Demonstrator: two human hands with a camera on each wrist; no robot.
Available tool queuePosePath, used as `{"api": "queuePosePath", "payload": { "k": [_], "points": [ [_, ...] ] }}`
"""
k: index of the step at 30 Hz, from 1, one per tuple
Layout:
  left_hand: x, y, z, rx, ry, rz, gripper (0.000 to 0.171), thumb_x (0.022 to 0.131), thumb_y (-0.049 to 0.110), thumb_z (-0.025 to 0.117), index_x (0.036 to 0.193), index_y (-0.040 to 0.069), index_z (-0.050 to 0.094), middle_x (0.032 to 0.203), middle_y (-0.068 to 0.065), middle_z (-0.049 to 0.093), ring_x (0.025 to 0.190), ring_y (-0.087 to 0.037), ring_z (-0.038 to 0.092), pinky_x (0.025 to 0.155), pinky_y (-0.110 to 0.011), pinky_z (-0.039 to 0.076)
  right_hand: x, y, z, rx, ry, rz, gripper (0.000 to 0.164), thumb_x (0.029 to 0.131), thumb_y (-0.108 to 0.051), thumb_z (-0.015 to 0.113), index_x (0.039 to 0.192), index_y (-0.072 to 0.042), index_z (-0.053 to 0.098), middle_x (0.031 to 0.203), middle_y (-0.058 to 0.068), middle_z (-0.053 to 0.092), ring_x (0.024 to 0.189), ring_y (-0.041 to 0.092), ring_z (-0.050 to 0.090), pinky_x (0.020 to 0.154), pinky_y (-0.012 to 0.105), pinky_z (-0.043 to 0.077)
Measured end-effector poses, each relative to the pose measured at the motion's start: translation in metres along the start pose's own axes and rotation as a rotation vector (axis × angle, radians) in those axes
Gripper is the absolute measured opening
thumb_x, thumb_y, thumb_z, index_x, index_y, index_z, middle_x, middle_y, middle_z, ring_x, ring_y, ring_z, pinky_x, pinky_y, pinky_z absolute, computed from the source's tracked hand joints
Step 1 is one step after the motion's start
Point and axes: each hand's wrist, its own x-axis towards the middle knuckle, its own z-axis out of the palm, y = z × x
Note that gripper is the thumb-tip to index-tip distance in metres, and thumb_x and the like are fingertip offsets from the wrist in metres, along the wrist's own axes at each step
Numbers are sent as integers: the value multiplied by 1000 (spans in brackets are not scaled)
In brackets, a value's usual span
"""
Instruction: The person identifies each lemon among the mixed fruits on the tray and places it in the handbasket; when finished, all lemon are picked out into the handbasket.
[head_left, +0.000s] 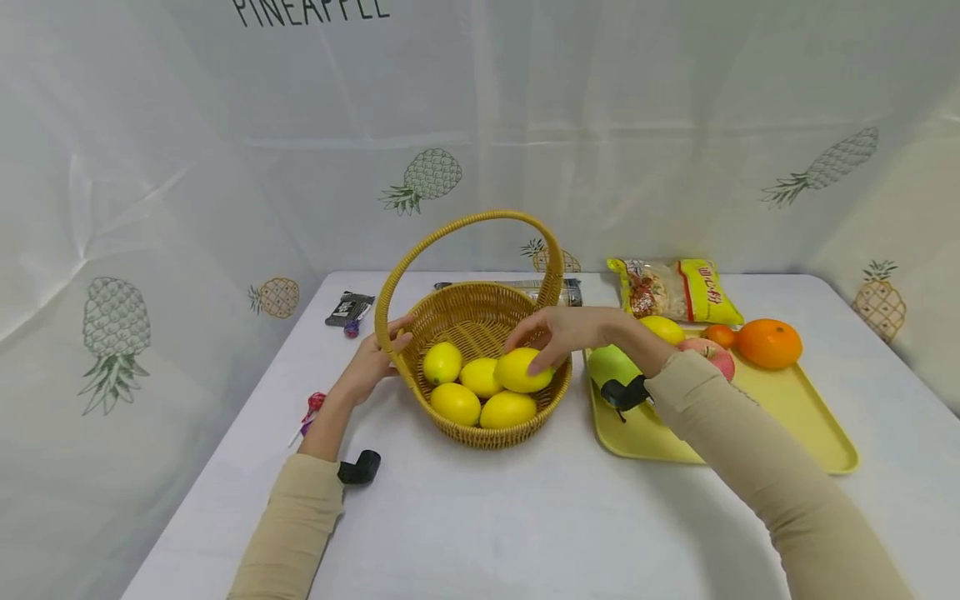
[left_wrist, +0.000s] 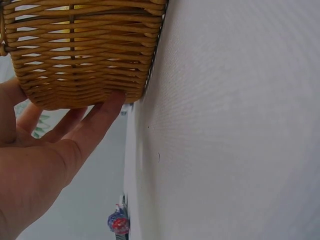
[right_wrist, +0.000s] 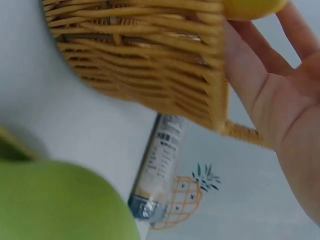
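Note:
A round wicker basket (head_left: 468, 293) with a tall arched handle stands mid-table with several yellow lemons (head_left: 455, 405) inside. My right hand (head_left: 555, 333) reaches over its right rim and pinches another lemon (head_left: 522, 370) between thumb and fingers, above the others. In the right wrist view, part of this yellow fruit (right_wrist: 252, 7) shows at the top beside the fingers. My left hand (head_left: 377, 358) rests against the basket's left side by the handle's foot. The left wrist view shows its fairly straight fingers (left_wrist: 100, 117) touching the woven wall (left_wrist: 85, 60).
Right of the basket, a yellow tray (head_left: 795, 417) bears a green fruit (head_left: 611, 364), another lemon (head_left: 662, 330), an apple (head_left: 712, 354) and oranges (head_left: 769, 343). Behind are a noodle packet (head_left: 675, 290) and a long package (head_left: 572, 292). Lollipops (head_left: 313, 407) and a dark packet (head_left: 349, 308) lie left.

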Motion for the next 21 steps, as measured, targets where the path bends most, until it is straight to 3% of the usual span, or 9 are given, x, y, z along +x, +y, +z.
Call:
{"api": "queuePosePath", "payload": {
  "k": [2,5,11,21],
  "points": [
    [0,0,0,1,1,-3,53,104,27,47,151,9,32,149,-22,36,127,-44,43,94,-56,46,8,-1,0,1,-22,25,46,87,-22,74,130,-16,60,129,4,55,93,23,54,74,33,51],
    [0,0,1,-3,1,-3,53,104,27,47,151,8,32,149,-22,36,128,-43,43,93,-55,47,18,0,1,5,-27,58,47,87,-24,74,131,-19,60,131,4,53,105,23,53,81,34,53],
    [0,2,1,-5,0,-8,54,104,27,48,151,8,32,147,-23,37,126,-42,44,92,-53,48,31,5,5,43,-28,49,49,89,-22,72,135,-16,56,140,7,47,119,23,51,88,37,53],
    [-1,0,1,-8,3,-9,53,104,26,46,152,9,32,148,-23,35,127,-42,42,94,-56,46,51,13,20,122,25,83,40,90,-16,70,129,-12,62,136,8,51,115,22,54,85,37,55]
  ]
}}
